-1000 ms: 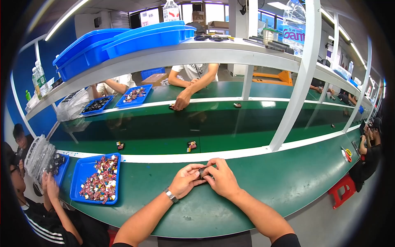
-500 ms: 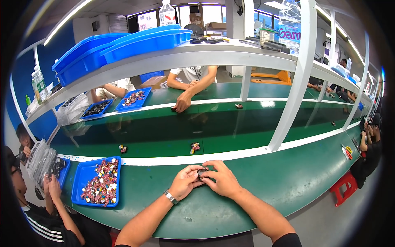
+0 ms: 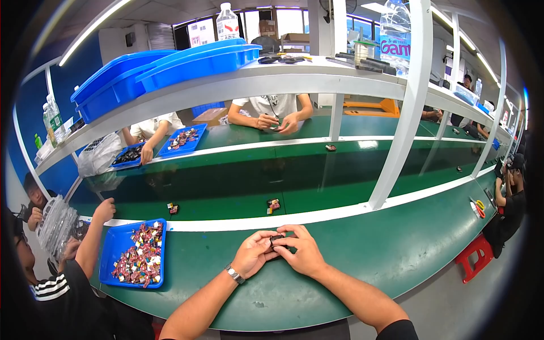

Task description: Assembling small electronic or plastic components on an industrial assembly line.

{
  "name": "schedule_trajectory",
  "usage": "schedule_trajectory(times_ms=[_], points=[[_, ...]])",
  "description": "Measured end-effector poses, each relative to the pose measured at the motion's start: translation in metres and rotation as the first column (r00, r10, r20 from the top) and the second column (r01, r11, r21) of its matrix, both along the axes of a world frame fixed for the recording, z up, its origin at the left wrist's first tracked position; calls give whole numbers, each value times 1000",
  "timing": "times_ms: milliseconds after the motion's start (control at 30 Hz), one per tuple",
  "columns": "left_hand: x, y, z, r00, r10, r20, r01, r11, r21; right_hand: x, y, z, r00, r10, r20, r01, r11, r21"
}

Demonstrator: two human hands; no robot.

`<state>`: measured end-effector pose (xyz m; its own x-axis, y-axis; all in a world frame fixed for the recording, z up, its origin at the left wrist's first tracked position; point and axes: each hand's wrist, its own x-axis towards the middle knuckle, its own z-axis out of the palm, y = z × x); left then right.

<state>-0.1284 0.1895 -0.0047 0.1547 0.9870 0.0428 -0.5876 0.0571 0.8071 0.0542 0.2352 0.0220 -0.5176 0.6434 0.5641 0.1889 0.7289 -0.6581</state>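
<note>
Over the green table, my left hand and my right hand meet on a small black plastic part. The fingers of both are closed round its sides, covering most of it, so I cannot tell its exact kind. Beyond my hands, a small component with yellow and dark red parts lies on the green conveyor belt. A similar small component lies farther left on the belt.
A blue tray heaped with small wired components stands left of my forearms. Beside it a co-worker's arm reaches toward the belt. A white post rises at right, carrying a shelf. Scissors lie far right.
My hands stay together, their fingers shifting slightly on the black part. The left co-worker's arm has swung up toward the belt. Across the belt, a person has drawn back their hand. Belt components have moved slightly right.
</note>
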Motion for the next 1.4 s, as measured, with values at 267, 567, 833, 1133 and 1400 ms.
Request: schedule_trajectory(times_ms=[267, 567, 833, 1133, 1400], points=[[-1, 3, -8, 1000, -4, 13, 3, 1000, 11, -4, -3, -4, 999, -42, 3, 42, 998, -36], [-1, 1, -6, 997, 28, 67, -31, 999, 45, -6, -8, 2, 998, -12, -57, 12, 1000, -6], [2, 0, -2, 997, 10, 74, -14, 999, 51, -4, -5, 0, 997, -17, -80, 20, 999, 32], [2, -1, -7, 996, 4, 89, -10, 998, 64, -3, -5, 3, 998, 17, -62, -19, 999, -37], [1, -1, -5, 996, 32, 82, -37, 998, 53, -4, -5, 3, 997, 20, -71, -24, 998, -52]])
